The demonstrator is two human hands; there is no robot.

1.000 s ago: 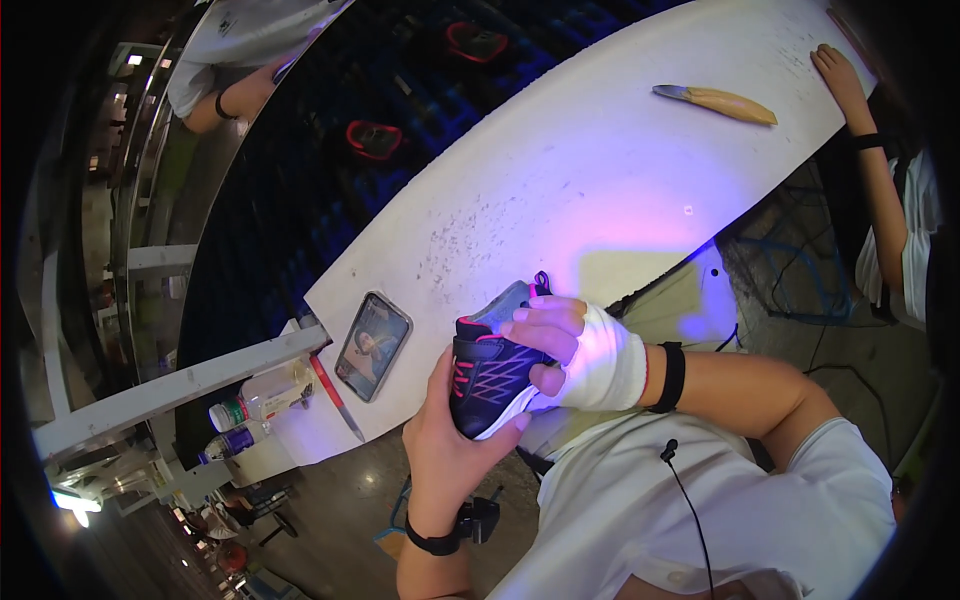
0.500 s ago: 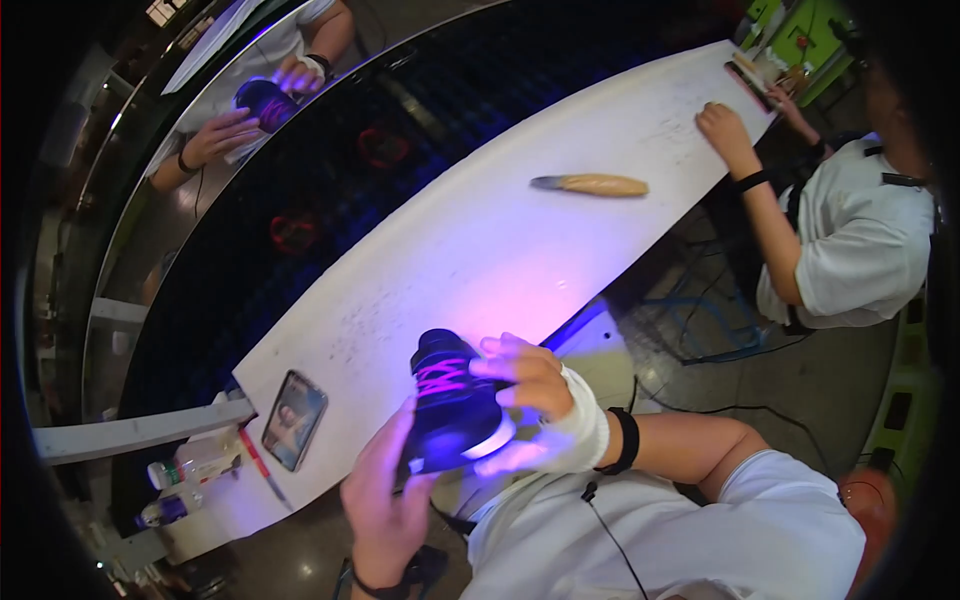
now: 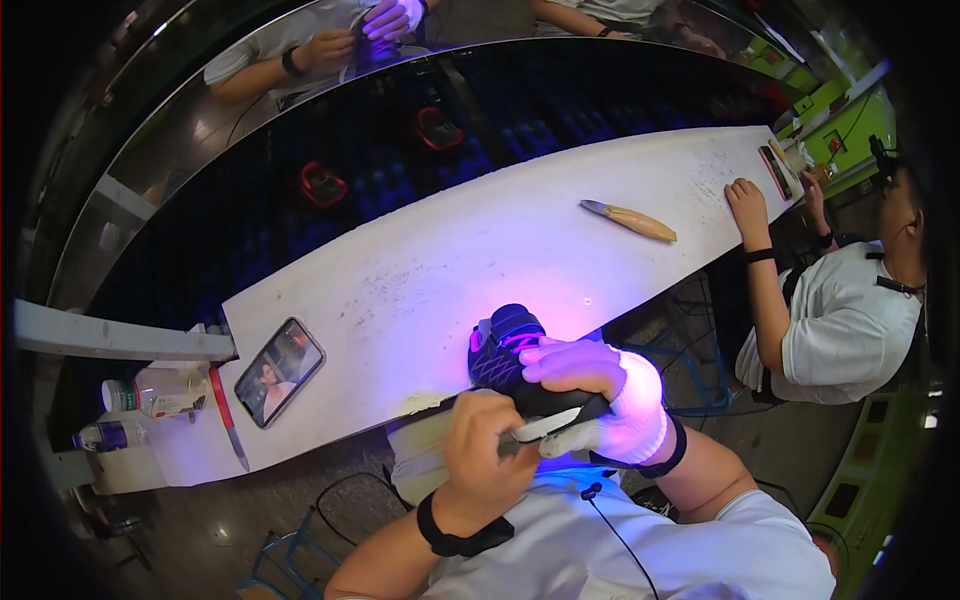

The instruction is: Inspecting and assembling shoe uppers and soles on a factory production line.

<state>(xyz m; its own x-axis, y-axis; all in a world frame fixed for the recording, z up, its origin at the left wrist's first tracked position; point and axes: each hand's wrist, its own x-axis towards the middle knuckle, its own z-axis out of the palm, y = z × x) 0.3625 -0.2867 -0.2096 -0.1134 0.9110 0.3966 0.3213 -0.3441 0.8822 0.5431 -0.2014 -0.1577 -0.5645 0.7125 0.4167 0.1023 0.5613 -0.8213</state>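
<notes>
A dark shoe [image 3: 497, 362] with purple laces and a white sole edge is held above the near side of the white table. My right hand [image 3: 580, 375], in a white glove with bare fingers, grips it across the laces and toe area. My left hand [image 3: 486, 445] is bare, its fingers curled in a pinch against the white sole edge. What is between those fingertips, if anything, is hidden. Bluish-purple light falls on the shoe and the glove.
On the white table [image 3: 420, 280] lie a knife with a tan wrapped handle [image 3: 638, 222], a phone [image 3: 280, 372] and a red-handled blade [image 3: 228, 420]. Bottles [image 3: 160, 392] stand at left. Red-and-black objects [image 3: 438, 130] sit on the dark surface beyond. A co-worker [image 3: 820, 310] sits at right.
The view has shifted. The shoe has turned in my hands and the right hand now covers its laces. My left hand has gone from loosely supporting the shoe to a pinch at the sole edge.
</notes>
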